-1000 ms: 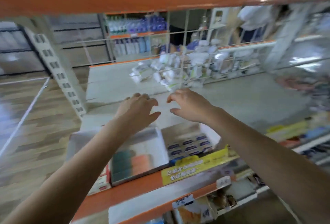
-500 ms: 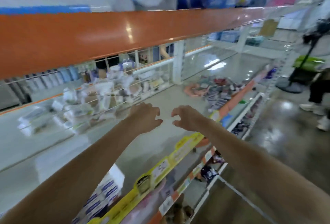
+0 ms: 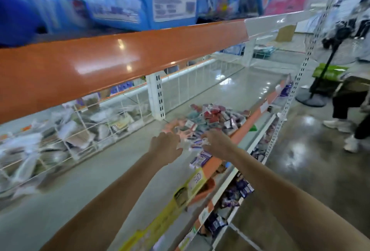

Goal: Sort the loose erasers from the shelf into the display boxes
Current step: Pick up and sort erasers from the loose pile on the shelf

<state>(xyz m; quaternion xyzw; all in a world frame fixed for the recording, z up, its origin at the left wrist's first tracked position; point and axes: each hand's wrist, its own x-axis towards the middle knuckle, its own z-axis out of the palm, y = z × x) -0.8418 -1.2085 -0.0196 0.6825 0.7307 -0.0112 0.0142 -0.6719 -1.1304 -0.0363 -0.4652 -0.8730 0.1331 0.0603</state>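
A heap of loose erasers (image 3: 214, 119) in red, white and purple wrappers lies on the grey shelf (image 3: 112, 170), near its orange front lip. My left hand (image 3: 165, 144) reaches out with spread fingers, its tips at the heap's near left edge. To its right, my right hand (image 3: 218, 142) hovers over the nearest erasers (image 3: 200, 158) with loosely bent fingers. I see nothing held in either hand. No display box is in view.
An orange shelf edge (image 3: 120, 58) overhangs close above. White wire bins (image 3: 66, 130) with packets line the shelf's back. Lower shelves (image 3: 234, 192) hold small goods. A person's legs (image 3: 344, 110) and a stand (image 3: 312, 98) are in the aisle at right.
My view has swung right along the shelf, away from the display boxes. Both hands have moved forward to the eraser heap, which is now just under my fingertips.
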